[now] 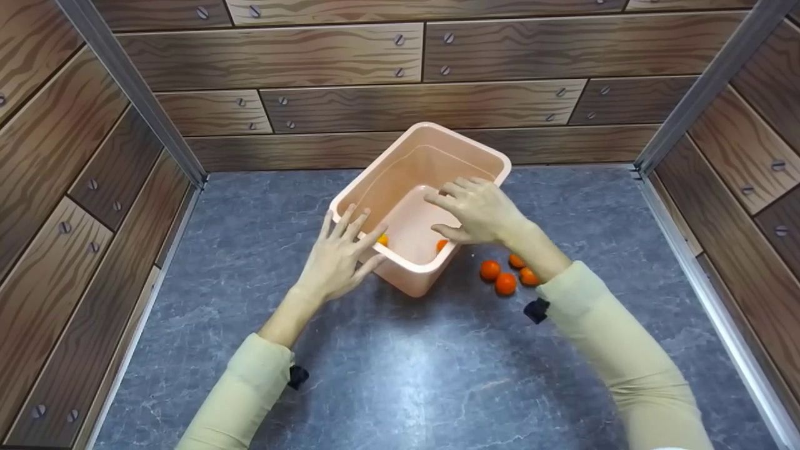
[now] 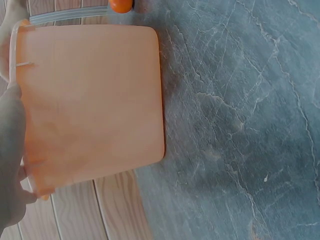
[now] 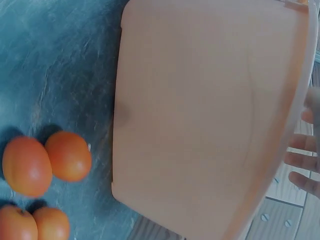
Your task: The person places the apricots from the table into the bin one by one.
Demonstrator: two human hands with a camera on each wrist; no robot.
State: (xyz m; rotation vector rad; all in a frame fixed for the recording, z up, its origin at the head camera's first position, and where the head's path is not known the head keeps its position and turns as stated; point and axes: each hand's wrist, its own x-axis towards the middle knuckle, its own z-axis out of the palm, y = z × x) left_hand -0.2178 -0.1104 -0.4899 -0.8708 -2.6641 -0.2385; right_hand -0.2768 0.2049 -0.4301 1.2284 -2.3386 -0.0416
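head — smooth bin point(image 1: 407, 279), round tomatoes point(image 1: 490, 270)

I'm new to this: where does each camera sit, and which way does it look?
Head: on the person's head, facing forward and down into the bin; the left hand, right hand and pale sleeves show.
Left wrist: facing the bin's outer side; part of the left hand shows at the left edge, apparently some of the right above it.
Right wrist: facing an outer side too; fingers show at the right edge.
Shared: head and right wrist both show orange-red fruits beside the bin.
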